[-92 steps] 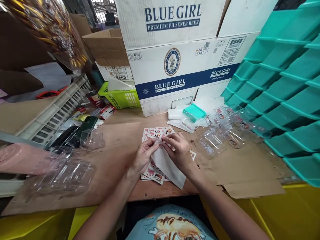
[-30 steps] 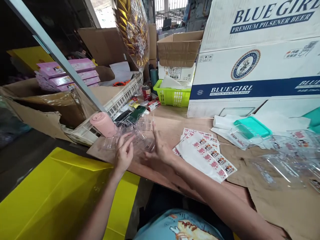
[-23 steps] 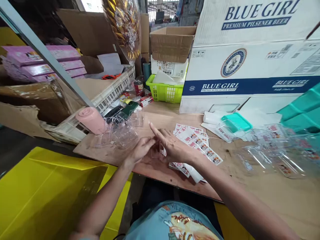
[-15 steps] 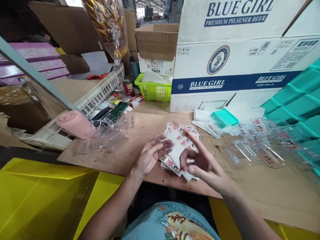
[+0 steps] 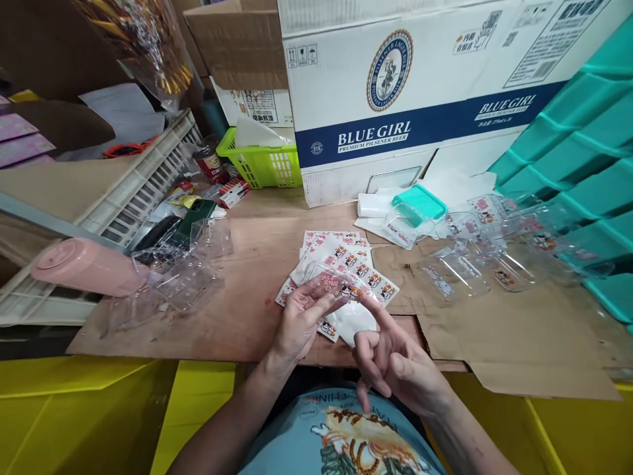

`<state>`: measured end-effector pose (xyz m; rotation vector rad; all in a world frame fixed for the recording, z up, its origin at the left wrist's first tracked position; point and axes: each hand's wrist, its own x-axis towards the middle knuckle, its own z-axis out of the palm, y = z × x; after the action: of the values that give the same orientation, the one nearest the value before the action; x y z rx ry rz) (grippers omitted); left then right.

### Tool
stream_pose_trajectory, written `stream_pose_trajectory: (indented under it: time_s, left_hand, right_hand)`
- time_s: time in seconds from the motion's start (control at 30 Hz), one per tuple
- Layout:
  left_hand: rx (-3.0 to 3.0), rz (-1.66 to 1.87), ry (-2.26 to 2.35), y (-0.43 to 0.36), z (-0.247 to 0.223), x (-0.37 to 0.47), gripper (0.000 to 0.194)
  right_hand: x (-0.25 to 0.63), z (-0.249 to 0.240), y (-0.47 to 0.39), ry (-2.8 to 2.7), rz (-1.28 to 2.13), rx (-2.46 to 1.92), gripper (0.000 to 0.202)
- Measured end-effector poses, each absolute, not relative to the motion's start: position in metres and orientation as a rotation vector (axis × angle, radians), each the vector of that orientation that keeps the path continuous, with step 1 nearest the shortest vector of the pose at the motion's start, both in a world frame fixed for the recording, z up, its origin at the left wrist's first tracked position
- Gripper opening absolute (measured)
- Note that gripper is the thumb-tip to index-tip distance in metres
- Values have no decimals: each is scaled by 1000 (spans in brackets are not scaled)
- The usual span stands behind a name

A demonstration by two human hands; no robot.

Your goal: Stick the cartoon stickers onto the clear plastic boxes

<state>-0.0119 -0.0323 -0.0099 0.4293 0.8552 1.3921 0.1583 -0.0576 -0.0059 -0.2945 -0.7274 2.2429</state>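
Note:
My left hand (image 5: 301, 322) is closed on a clear plastic case piece (image 5: 312, 268), gripping it between thumb and fingers. On this piece shows a sticker (image 5: 332, 282) with pink lettering and a cartoon animal. My right hand (image 5: 398, 359) reaches in with its index finger stretched to the sticker's right end; the other fingers are loosely bent and hold nothing. Beneath both hands lies a loose pile of printed sticker sheets (image 5: 378, 280), partly covered by a white backing sheet (image 5: 352, 320).
Clear cases with stickers (image 5: 452, 274) lie at right, beside stacked teal trays (image 5: 558, 138). A teal lid (image 5: 420, 201) rests on white paper. At left are a pink bottle (image 5: 89, 267) and clear plastic pieces (image 5: 185, 284). Behind stand a green basket (image 5: 267, 165) and a beer carton (image 5: 346, 171).
My right index finger has come down from its raised position to the clear piece, where the sticker now shows. The head view has turned right and lower.

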Motion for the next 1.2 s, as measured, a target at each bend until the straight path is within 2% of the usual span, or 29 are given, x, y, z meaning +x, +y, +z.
stream_pose_trajectory:
  time_s: [0.47, 1.2]
  left_hand:
    - [530, 1384, 815, -30, -13, -7, 17]
    - [514, 1354, 849, -31, -13, -8, 17]
  right_hand:
    - [149, -14, -63, -562, 2289, -259, 88]
    - [149, -16, -59, -579, 2275, -341, 89]
